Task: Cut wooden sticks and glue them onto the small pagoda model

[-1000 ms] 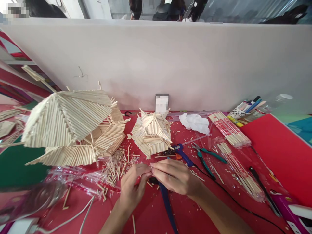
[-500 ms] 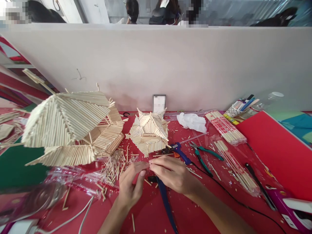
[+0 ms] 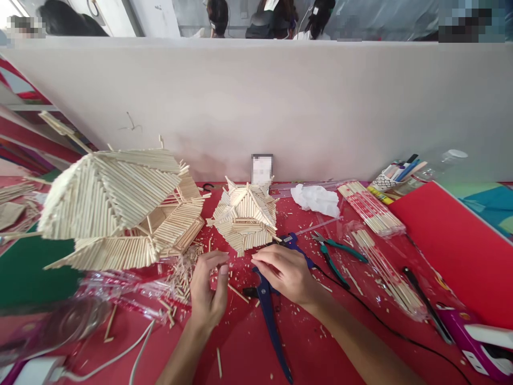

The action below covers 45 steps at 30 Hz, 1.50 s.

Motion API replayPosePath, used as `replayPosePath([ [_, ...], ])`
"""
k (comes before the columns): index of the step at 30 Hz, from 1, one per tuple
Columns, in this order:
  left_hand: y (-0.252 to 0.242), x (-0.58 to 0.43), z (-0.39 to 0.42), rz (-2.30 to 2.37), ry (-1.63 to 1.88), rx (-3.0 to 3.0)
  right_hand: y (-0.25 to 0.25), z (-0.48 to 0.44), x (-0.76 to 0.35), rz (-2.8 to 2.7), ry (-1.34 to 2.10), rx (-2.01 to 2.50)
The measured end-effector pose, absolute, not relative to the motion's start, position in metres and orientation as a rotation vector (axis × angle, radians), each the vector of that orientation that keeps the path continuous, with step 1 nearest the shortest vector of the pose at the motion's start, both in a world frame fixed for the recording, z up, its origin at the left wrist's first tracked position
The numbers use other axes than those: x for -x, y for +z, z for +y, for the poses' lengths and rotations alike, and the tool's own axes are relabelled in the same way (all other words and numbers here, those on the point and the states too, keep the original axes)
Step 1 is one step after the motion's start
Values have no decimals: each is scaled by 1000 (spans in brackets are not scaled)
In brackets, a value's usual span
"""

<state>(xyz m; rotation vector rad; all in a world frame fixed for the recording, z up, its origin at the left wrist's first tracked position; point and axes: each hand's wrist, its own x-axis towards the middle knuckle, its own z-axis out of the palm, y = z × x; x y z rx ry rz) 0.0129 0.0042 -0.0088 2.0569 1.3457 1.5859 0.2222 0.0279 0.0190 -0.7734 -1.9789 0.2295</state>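
My left hand [image 3: 207,291] hovers over the red tabletop [image 3: 248,347] with its fingers curled in toward the thumb; whether anything sits in them I cannot make out. My right hand [image 3: 286,274] is a short way to its right, fingertips pinched together near the front edge of a small roof model made of wooden sticks [image 3: 246,218]. Under the right hand lies a long blue-handled tool [image 3: 269,315]. A pile of short stick offcuts [image 3: 185,272] lies just left of the left hand.
A large stick roof model [image 3: 116,203] fills the left side. A blue glue gun [image 3: 295,244], green-handled pliers [image 3: 335,254], a white tissue [image 3: 316,199], chopstick packets [image 3: 371,214], a red board [image 3: 457,246] and a pen cup [image 3: 395,175] lie to the right. People sit beyond the white partition [image 3: 280,101].
My two hands, which were pinched together over one small piece, have come apart. The left moved left, and the right moved up toward the small model.
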Motion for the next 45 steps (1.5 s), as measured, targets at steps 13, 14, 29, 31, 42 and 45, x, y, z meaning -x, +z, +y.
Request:
replayPosePath([
  [13,-7,-20,9,1382,1403,-2108,9,29,-209,-1922,243,810],
  [14,-7,-20,9,1383,1399,-2110,9,29,-209,-1921,239,809],
  [29,-5,-19,8,1394,1360,-2109,3,32,-207,-1928,206,791],
  [31,-5,-19,8,1394,1357,-2110,2,31,-206,-1917,218,782],
  [42,-4,-19,7,1406,1344,-2114,8,29,-207,-1859,261,849],
  [45,-4,-19,7,1410,1336,-2114,12,29,-207,-1864,288,873],
])
